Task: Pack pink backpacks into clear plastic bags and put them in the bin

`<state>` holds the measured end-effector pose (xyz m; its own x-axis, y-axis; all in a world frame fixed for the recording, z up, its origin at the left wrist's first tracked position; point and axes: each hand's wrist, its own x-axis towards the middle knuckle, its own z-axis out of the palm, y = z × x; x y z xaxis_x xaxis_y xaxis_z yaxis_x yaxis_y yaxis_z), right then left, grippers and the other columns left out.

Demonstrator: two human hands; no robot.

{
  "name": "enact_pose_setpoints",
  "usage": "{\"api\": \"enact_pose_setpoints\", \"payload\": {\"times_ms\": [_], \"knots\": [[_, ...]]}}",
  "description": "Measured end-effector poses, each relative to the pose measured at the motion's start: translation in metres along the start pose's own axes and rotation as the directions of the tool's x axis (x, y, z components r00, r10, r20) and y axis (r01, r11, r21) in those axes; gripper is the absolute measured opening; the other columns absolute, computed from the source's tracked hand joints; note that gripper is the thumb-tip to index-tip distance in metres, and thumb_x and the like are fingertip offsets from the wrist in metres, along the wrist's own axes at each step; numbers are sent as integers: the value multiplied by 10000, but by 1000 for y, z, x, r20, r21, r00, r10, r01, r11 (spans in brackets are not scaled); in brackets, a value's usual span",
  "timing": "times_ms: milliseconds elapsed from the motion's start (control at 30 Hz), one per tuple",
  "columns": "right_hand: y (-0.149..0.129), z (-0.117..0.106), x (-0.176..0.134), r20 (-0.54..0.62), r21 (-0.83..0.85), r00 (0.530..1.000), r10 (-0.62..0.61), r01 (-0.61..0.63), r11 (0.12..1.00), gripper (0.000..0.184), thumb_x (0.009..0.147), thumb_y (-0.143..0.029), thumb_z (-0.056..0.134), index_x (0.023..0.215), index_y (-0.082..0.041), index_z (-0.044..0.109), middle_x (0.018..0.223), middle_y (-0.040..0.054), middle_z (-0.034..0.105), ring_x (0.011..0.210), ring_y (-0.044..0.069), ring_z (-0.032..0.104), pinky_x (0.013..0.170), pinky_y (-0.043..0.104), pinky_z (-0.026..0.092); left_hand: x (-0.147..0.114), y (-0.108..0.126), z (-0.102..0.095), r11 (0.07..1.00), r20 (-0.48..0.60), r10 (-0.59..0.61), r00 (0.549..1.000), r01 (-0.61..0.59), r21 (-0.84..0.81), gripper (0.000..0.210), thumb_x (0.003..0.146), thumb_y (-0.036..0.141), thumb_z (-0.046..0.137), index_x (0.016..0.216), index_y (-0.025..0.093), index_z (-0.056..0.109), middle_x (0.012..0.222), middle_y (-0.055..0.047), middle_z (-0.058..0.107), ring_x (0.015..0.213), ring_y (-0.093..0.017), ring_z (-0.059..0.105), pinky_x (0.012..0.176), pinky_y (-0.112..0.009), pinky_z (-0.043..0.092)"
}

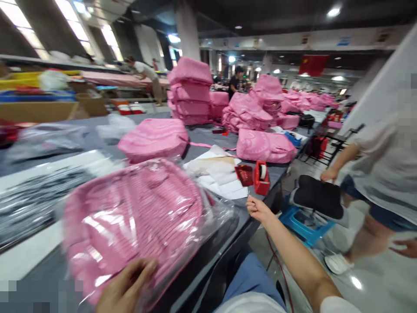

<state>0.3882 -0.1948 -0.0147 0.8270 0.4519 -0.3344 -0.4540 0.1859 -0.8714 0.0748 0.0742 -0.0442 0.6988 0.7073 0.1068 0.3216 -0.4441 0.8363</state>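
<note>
A pink backpack [140, 208] in a clear plastic bag lies on the dark table, close in front of me. My left hand [128, 282] is at its near edge, thumb and fingers closed on the wrapped edge. At the table's right edge, my right hand [257, 209] has its fingertips pinched together. Whatever is between them is too small to make out. Just beyond that hand stands a red tape dispenser [261, 178] with a roll in it. Beside the dispenser are a dark red packet [244, 175] and white paper sheets [224, 182].
More pink bags [153, 138] lie and stand stacked farther back. Dark flat pieces [42, 200] lie at left. On the right, a person [384, 161] stands touching a black cushion [317, 196] above a blue stool [304, 226]. Other people work in the distance.
</note>
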Motion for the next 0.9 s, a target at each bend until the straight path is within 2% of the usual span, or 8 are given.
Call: {"api": "enact_pose_setpoints", "payload": {"times_ms": [133,267,400,467,533,733,800,900], "knots": [[-7,55,-29,475,-31,880,-29,50,998,454,903,-483,719,772,-233,363,550,-132,237,454,53,104,383,153,132,2,30,1,988,103,-60,993,74,-134,621,712,822,570,635,208,616,590,-9,596,581,-184,559,584,-293,453],[-32,116,-38,858,-290,514,21,448,846,479,877,-595,707,781,-208,442,609,-101,322,520,61,226,481,195,208,8,24,6,987,41,-113,993,117,-110,498,745,691,552,641,206,595,606,-8,581,602,-176,529,605,-296,401],[-38,181,-35,910,-320,176,375,873,367,365,953,-473,630,763,-189,503,665,-59,432,606,88,348,581,235,258,8,18,7,988,59,-97,993,104,-113,436,774,620,556,655,202,595,624,-10,596,621,-177,534,620,-300,400],[-28,207,-29,844,-252,181,505,965,75,259,960,-377,635,793,-193,561,684,-43,526,608,96,396,586,254,233,8,18,6,987,89,-82,993,93,-131,420,781,603,561,655,204,588,621,-11,599,615,-177,536,617,-300,409],[-18,224,-19,774,-243,277,569,960,-138,172,920,-315,695,821,-203,611,743,-24,618,636,104,464,584,260,223,8,19,4,985,110,-79,991,95,-141,411,791,593,560,656,205,583,614,-11,600,604,-176,539,612,-298,418],[-22,221,18,704,-548,650,286,753,-364,356,786,-417,861,964,-207,636,878,17,702,777,159,591,589,248,238,10,18,5,985,106,-102,989,115,-129,455,779,642,544,641,210,570,590,-13,581,586,-174,529,599,-293,411],[-24,207,14,735,-603,666,129,728,-326,298,829,-373,835,935,-196,619,871,15,699,762,148,587,595,244,238,12,19,5,983,104,-110,988,124,-138,473,770,663,545,636,210,566,590,-15,580,585,-173,528,595,-291,414],[-8,186,-11,849,-508,528,42,834,-213,243,901,-372,766,931,-189,610,856,7,697,752,134,594,620,237,274,9,19,3,979,149,-99,984,122,-160,528,756,722,558,645,207,586,589,-11,575,578,-169,534,578,-284,431]]}}
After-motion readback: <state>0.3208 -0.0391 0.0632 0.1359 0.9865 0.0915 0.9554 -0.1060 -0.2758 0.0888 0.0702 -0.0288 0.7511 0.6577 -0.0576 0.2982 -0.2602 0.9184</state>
